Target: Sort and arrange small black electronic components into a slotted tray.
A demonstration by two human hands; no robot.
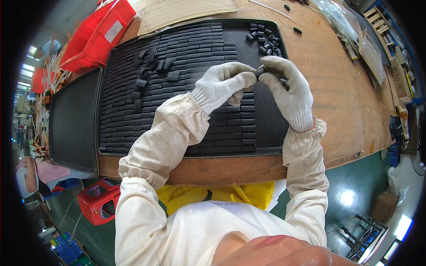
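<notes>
Both my hands wear white knit gloves and meet over the right part of a black tray (pixel 270 133). Between their fingertips is a short black tube (pixel 261 71). My left hand (pixel 225 85) pinches at its left side, thumb and fingers together. My right hand (pixel 290 91) closes thumb and forefinger on the other side. Beneath and left of them, rows of flat-lying black tubes (pixel 177 116) fill most of the tray. Several loose tubes (pixel 141 83) lie on top of those rows. Another loose group of tubes (pixel 267 43) sits in the tray's far right corner.
A second black tray (pixel 73 119) stands at the left, beside a red bin (pixel 95 37). Cardboard (pixel 186 13) lies beyond the tray. On the wooden table (pixel 341 102) are a few stray black pieces (pixel 297 30) and clear plastic packaging (pixel 339 22). A red stool (pixel 98 201) is below left.
</notes>
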